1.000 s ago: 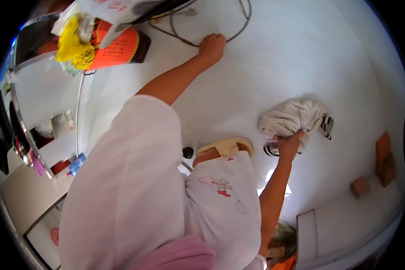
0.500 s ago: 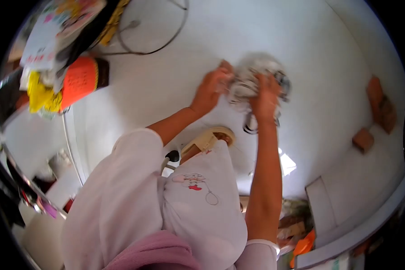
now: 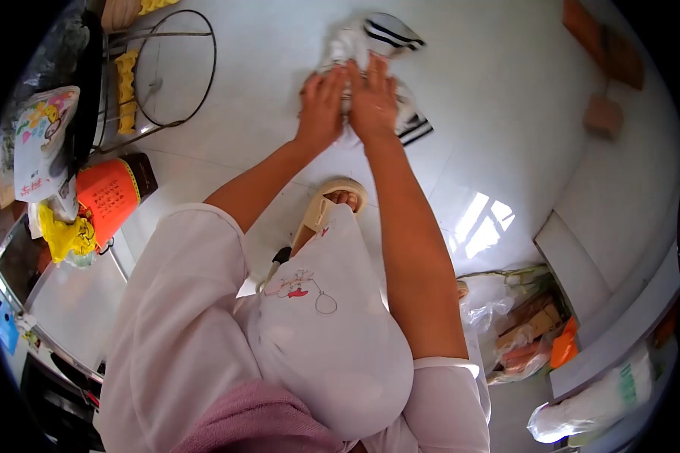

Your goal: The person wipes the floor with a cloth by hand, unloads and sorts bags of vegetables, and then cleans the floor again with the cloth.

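Striped cloth [image 3: 347,45], pale with black bands at its edges, lying on the floor [image 3: 499,113] in front of the person, beneath both hands. The left hand [image 3: 323,106] and the right hand [image 3: 372,102] rest side by side upon it, palms down and fingers extended forward; neither is clenched, and both appear to press on the fabric rather than pinch it. The palms themselves are hidden.

State of the work: both hands are in place on the cloth, which is laid down but bunched, not spread flat; one banded end projects beyond the right fingertips, another beside the right wrist. The floor beneath is covered from view, and the bare floor around shows no clear mark by which to judge the portion completed; how much remains cannot be told.

Nearer the body, a cream sandal [image 3: 317,215] appears between the forearms. To the left, well apart from the cloth, stand a metal ring frame [image 3: 215,60], an orange-red container [image 3: 106,195] and a yellow plastic bag [image 3: 60,232]. To the right lie bright patches of light [image 3: 480,223], a reddish block [image 3: 604,115] and, lower, a clear plastic bag [image 3: 487,313].
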### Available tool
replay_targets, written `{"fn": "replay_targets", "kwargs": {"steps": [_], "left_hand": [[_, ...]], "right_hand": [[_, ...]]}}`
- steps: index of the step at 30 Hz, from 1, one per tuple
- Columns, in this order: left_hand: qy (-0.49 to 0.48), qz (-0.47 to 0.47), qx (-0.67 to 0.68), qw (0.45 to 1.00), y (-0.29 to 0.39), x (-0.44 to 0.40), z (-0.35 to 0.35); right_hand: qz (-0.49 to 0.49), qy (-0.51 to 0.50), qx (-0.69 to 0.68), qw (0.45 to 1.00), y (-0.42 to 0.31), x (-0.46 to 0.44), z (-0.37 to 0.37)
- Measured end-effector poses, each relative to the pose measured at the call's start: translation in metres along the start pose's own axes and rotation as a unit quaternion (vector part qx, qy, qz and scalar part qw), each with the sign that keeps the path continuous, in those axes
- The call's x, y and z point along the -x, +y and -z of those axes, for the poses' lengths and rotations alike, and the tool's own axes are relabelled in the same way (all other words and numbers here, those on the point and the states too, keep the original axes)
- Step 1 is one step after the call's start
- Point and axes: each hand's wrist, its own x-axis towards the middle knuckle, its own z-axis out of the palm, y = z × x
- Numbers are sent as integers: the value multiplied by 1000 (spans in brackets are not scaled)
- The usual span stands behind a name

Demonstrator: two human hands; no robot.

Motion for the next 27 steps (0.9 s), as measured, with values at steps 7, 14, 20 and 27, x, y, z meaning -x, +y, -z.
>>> {"fn": "replay_targets", "kwargs": {"steps": [7, 14, 20, 27], "left_hand": [[-63, -212, 44, 974, 134, 9, -63], [-178, -371, 93, 907, 213, 71, -91], [-295, -449, 105, 837, 234, 127, -83], [-224, -242, 230, 915, 233, 97, -66]], "right_hand": [[-246, 72, -37, 966, 105, 152, 24], [-403, 115, -65, 906, 120, 286, 7], [-437, 224, -64, 869, 91, 363, -30], [-273, 289, -90, 913, 129, 305, 24]]}}
